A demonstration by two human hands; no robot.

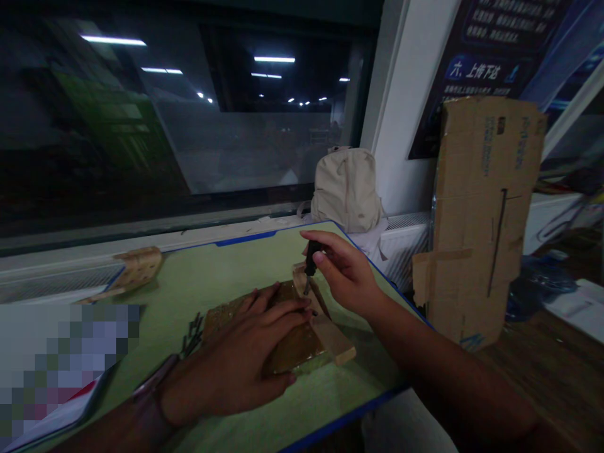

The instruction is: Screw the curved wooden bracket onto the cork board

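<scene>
My right hand (346, 270) grips the black handle of a screwdriver (311, 258), its shaft pointing down at a wooden strip (334, 340). This pale strip lies along the right edge of a flat brown, shiny block or package (295, 349). Fingers stretched out, my left hand (257, 333) rests flat on the brown piece, its fingertips touching the strip near a small dark screw-like piece (314, 313). Several dark screws or thin rods (192, 333) lie to the left of the brown piece. What is under my left palm is hidden.
The green tabletop (184, 277) has a blue edge. A beige backpack (346, 189) stands behind it by the window. Tall cardboard (486, 233) leans at the right. A perforated wooden piece (139, 274) lies at the back left, and a partly blurred-out screen or sheet (51, 377) is at the near left.
</scene>
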